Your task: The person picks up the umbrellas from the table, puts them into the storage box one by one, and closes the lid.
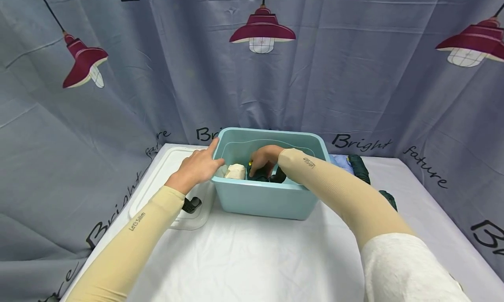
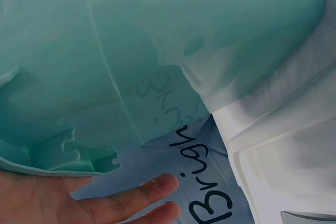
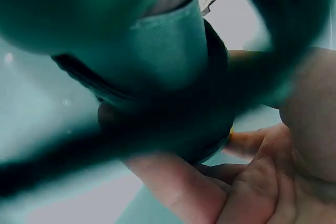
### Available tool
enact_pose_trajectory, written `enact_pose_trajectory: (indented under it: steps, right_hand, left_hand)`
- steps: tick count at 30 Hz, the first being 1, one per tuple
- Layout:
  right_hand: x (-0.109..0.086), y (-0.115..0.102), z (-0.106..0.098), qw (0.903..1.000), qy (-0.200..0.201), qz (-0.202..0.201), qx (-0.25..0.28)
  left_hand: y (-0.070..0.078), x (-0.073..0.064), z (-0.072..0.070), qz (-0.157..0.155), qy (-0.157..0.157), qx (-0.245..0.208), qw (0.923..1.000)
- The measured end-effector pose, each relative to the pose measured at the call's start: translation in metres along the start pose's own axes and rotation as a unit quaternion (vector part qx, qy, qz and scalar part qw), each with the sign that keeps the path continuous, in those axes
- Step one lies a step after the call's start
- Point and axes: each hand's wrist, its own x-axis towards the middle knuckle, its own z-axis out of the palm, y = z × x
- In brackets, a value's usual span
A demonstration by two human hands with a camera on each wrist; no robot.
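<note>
A light teal storage bin stands at the far side of the white table. My left hand lies against its left rim with the fingers extended; the left wrist view shows the bin's side wall beside this hand. Down inside the bin, my right hand grips a dark item with a strap. In the right wrist view, fingers curl round its dark body, and a blurred band crosses close to the camera. Left of it in the bin sits a cream cloth bundle.
The bin's whitish translucent lid lies on the left of the table, with a black object on it partly behind the left forearm. Right of the bin are a pale blue cloth and dark green rolls. A curtain hangs behind.
</note>
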Motion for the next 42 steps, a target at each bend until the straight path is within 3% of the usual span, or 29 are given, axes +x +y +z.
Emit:
enact_pose_trajectory:
  steps: [9,17,21,31,42]
  right_hand:
    - [0.002,-0.002,0.001,0.9999,-0.010,0.008,0.003]
    - [-0.001,-0.002,-0.001,0.9941,-0.042,-0.010,0.099]
    - [-0.002,-0.001,-0.003,0.9918,-0.045,-0.026,0.117]
    - [-0.013,0.002,-0.005,0.9946,-0.029,-0.015,0.098]
    - [-0.030,0.009,-0.010,0.9988,-0.020,-0.027,0.036]
  left_hand:
    - [0.004,0.000,0.000,0.002,-0.001,0.002,1.0000]
    - [0.005,-0.002,-0.002,-0.002,-0.001,0.006,1.0000]
    - [0.005,-0.002,-0.002,-0.003,-0.004,0.003,1.0000]
    - [0.002,-0.002,0.000,-0.001,-0.005,0.006,1.0000]
    - [0.002,-0.002,0.000,-0.001,-0.013,0.000,0.9999]
